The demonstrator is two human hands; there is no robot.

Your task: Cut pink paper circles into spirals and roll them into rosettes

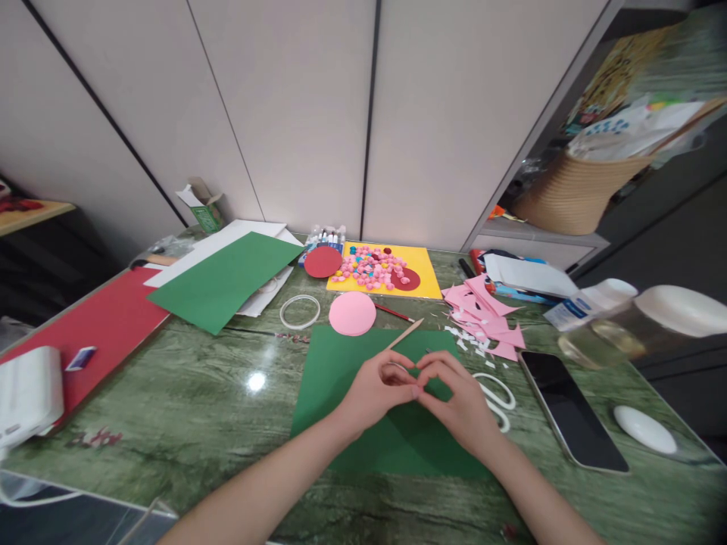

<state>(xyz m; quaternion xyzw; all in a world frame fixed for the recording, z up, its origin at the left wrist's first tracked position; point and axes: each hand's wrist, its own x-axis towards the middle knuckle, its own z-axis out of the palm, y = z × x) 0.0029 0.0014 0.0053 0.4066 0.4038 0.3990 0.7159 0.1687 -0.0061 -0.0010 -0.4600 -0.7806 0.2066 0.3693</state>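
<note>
My left hand (378,390) and my right hand (457,405) meet above a green sheet of paper (318,378), thumbs and fingertips pinched together. Whatever lies between the fingertips is too small or too hidden to make out. A pointed wooden stick (407,331) sticks out behind my left hand; I cannot tell whether that hand holds it. White-handled scissors (503,393) lie partly hidden under my right hand. Just beyond the green sheet are a pink paper circle (352,313) and a thin red stick (394,312).
Many small pink pieces (372,269) lie on a yellow sheet (423,265) at the back, near a red circle (322,262). Pink paper scraps (482,314), a phone (571,409) and a bottle (607,341) are at right. A tape ring (300,312) and another green sheet (221,280) lie left.
</note>
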